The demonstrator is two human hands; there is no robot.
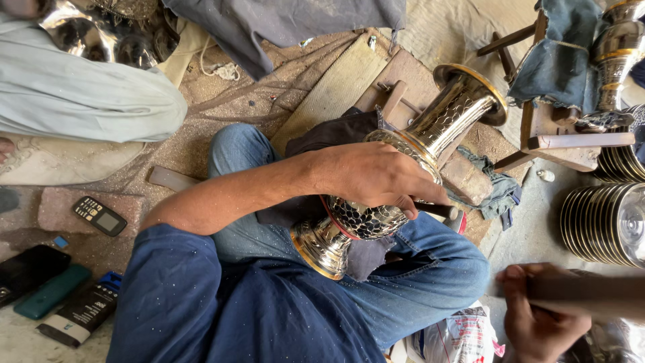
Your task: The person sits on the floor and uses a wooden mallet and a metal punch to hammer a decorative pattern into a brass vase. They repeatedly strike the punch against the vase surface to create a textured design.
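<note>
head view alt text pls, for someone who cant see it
A person in blue denim sits cross-legged, the left hand pressing a shiny embossed metal vase across the lap, with a thin tool under the fingers. The right hand grips a blurred stick at lower right. Stacked metal plates sit right, phones left.

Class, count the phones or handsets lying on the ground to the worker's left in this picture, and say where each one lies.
3: a keypad phone on the reddish slab, a black phone at the left edge, a teal one beside it. Others may lie out of frame.
</note>
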